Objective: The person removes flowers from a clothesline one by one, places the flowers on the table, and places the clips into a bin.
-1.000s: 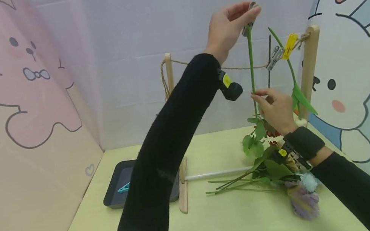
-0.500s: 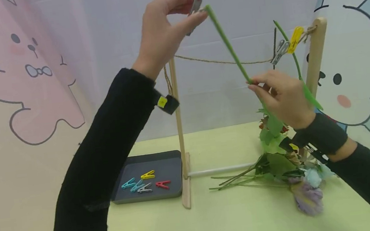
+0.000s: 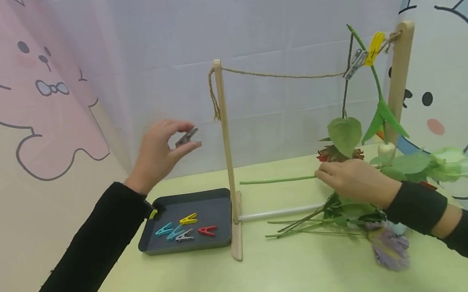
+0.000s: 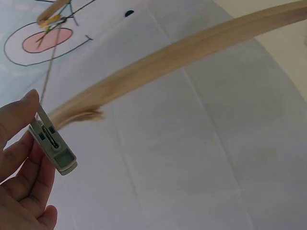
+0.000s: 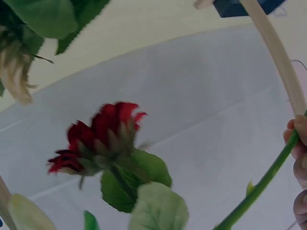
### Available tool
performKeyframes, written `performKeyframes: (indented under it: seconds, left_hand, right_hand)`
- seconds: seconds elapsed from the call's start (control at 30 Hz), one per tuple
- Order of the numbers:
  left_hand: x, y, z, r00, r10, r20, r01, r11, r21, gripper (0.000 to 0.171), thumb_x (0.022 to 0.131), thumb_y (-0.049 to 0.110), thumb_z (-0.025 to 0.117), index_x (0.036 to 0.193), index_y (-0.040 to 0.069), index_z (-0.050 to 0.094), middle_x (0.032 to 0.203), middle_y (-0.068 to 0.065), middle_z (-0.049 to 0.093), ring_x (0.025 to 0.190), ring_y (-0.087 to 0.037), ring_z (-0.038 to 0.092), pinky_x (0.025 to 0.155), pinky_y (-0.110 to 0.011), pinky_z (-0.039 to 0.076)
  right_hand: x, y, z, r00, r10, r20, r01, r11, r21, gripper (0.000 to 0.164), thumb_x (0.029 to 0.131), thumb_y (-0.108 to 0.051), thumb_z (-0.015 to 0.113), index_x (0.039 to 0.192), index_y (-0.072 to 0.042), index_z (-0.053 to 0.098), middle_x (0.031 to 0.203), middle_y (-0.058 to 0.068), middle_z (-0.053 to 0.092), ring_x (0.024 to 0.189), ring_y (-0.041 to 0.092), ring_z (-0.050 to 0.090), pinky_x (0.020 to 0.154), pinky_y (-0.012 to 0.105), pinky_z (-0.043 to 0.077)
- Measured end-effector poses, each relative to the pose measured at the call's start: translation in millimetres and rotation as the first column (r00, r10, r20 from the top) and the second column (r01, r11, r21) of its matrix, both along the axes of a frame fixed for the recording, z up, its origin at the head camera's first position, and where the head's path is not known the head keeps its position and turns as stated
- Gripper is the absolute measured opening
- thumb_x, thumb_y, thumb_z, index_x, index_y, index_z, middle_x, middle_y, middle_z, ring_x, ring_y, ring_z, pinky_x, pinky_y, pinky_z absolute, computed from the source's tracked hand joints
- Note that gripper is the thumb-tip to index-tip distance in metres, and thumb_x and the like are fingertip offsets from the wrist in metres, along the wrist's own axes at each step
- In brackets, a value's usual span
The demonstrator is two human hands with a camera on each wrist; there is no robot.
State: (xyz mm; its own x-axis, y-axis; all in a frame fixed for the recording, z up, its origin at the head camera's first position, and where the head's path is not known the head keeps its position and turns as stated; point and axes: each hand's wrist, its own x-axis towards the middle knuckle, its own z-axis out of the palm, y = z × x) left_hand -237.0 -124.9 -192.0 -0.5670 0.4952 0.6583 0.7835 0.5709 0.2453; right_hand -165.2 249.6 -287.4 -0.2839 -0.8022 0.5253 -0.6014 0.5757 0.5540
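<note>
My left hand [image 3: 159, 154] pinches a grey clothespin [image 3: 186, 136] between thumb and fingers, above the tray and left of the wooden post. The left wrist view shows this clothespin [image 4: 55, 146] from close by. My right hand [image 3: 355, 182] holds the green stem [image 3: 277, 180] of a pale flower [image 3: 450, 164]; it lies nearly level, bloom to the right. On the rope [image 3: 282, 75], a grey clothespin [image 3: 356, 64] grips the dark stem of a red flower [image 5: 103, 139] hanging head down. Beside it, a yellow clothespin [image 3: 374, 49] holds a white tulip [image 3: 386, 150].
A dark tray [image 3: 154, 247] with several coloured clothespins stands at the left. Wooden posts [image 3: 227, 142] carry the rope, joined below by a white bar [image 3: 280, 213]. Loose flowers, including a purple one [image 3: 391, 249], lie on the table at the right.
My left hand has moved left and down with the grey clothespin, away from the stem. My right hand has lowered and tipped the stem from upright to nearly level.
</note>
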Motion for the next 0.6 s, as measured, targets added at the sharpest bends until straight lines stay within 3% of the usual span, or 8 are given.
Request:
performKeyframes:
  seconds: [0.17, 0.3, 0.4, 0.5, 0.57, 0.6]
  left_hand:
    - [-5.1, -21, -56.4, 0.992, 0.036, 0.118, -0.025, 0.995, -0.093, 0.034, 0.077, 0.013, 0.073, 0.108, 0.001, 0.064, 0.103, -0.015, 0.065, 0.100, -0.028, 0.055, 0.095, -0.042, 0.040]
    - [-9.4, -32, -102.5, 0.965, 0.103, 0.241, -0.058, 0.981, -0.186, 0.034, 0.080, 0.017, 0.070, 0.111, 0.004, 0.063, 0.108, -0.013, 0.064, 0.107, -0.029, 0.054, 0.105, -0.041, 0.035]
    - [-17.2, -39, -134.7, 0.933, 0.174, 0.315, -0.094, 0.963, -0.254, 0.032, 0.081, 0.018, 0.069, 0.110, 0.007, 0.064, 0.106, -0.010, 0.064, 0.103, -0.028, 0.055, 0.099, -0.037, 0.042]
    - [-26.5, -41, -160.0, 0.889, 0.231, 0.395, -0.121, 0.952, -0.283, 0.032, 0.080, 0.016, 0.069, 0.111, 0.007, 0.064, 0.105, -0.009, 0.064, 0.100, -0.027, 0.058, 0.091, -0.033, 0.048]
    - [-34.9, -39, -173.1, 0.860, 0.267, 0.436, -0.147, 0.946, -0.290, 0.033, 0.080, 0.015, 0.069, 0.112, 0.006, 0.064, 0.105, -0.010, 0.064, 0.098, -0.027, 0.058, 0.087, -0.032, 0.049]
    - [-39.9, -38, -178.2, 0.844, 0.281, 0.458, -0.156, 0.944, -0.290, 0.034, 0.080, 0.014, 0.069, 0.113, 0.005, 0.063, 0.106, -0.011, 0.063, 0.100, -0.028, 0.058, 0.089, -0.033, 0.049]
  right_hand:
    - [-6.7, 10, -37.3, 0.996, -0.087, 0.017, 0.085, 0.989, 0.121, 0.058, 0.099, -0.008, -0.003, 0.081, -0.006, 0.052, 0.072, 0.004, 0.044, 0.051, 0.011, 0.027, 0.042, 0.023, 0.016]
    - [-15.5, 12, -61.2, 0.993, -0.100, 0.068, 0.089, 0.985, 0.149, 0.063, 0.097, -0.010, -0.009, 0.077, -0.008, 0.051, 0.069, 0.003, 0.040, 0.052, 0.010, 0.026, 0.044, 0.022, 0.017]
    - [-21.1, 10, -74.4, 0.990, -0.105, 0.098, 0.088, 0.983, 0.163, 0.062, 0.098, -0.010, -0.006, 0.076, -0.008, 0.052, 0.068, 0.003, 0.041, 0.052, 0.010, 0.027, 0.044, 0.021, 0.018]
    - [-24.8, 7, -83.7, 0.983, -0.128, 0.132, 0.101, 0.976, 0.192, 0.030, 0.099, -0.004, 0.035, 0.075, -0.008, 0.053, 0.068, 0.003, 0.042, 0.051, 0.010, 0.029, 0.044, 0.020, 0.020]
    - [-26.5, 4, -87.6, 0.978, -0.150, 0.145, 0.116, 0.969, 0.217, 0.014, 0.086, -0.004, 0.061, 0.075, -0.008, 0.054, 0.068, 0.002, 0.043, 0.051, 0.009, 0.030, 0.044, 0.019, 0.021]
    - [-27.2, 3, -89.5, 0.975, -0.158, 0.156, 0.120, 0.966, 0.227, 0.018, 0.077, -0.004, 0.071, 0.075, -0.008, 0.054, 0.068, 0.002, 0.043, 0.051, 0.009, 0.030, 0.044, 0.019, 0.020]
